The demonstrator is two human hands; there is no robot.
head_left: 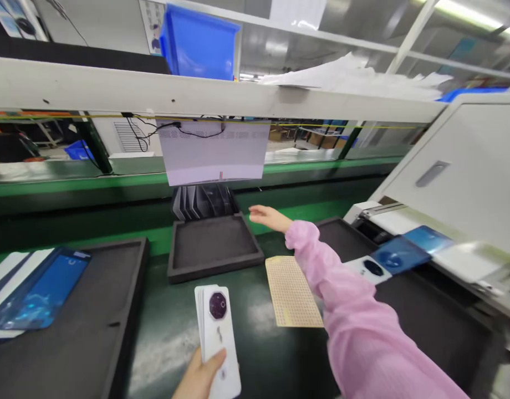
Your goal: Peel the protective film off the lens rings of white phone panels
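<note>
clasping stacked white panels (pixel 222 335) is the left hand (pixel 202 376), while the right hand (pixel 269 217) hovers, loosely outstretched.

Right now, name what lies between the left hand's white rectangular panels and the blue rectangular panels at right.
Head view: bare dark green tabletop, yellow dotted rectangular sheet, pink fabric sleeve, then a white rectangular panel.
</note>
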